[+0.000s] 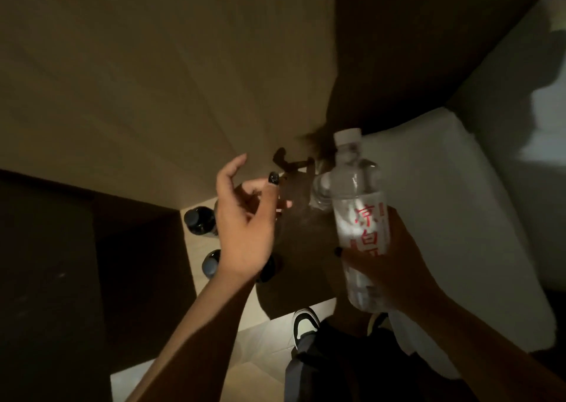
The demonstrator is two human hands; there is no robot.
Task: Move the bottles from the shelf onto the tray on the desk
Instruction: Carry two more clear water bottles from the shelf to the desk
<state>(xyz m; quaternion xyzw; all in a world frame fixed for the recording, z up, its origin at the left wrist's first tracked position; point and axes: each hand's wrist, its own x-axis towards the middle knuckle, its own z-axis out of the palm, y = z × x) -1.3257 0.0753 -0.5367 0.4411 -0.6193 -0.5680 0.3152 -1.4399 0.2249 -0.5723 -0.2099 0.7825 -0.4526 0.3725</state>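
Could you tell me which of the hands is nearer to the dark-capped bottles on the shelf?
The left. The left hand hovers open right over the dark-capped bottles, partly covering them. The right hand is off to their right, holding a clear water bottle.

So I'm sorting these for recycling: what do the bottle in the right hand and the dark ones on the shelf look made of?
The clear bottle in the right hand looks like thin glossy plastic: see-through, ribbed, with a white screw cap and printed red-lettered label. The dark bottles below the open left hand shine like glossy plastic or glass; the dim light leaves that open.
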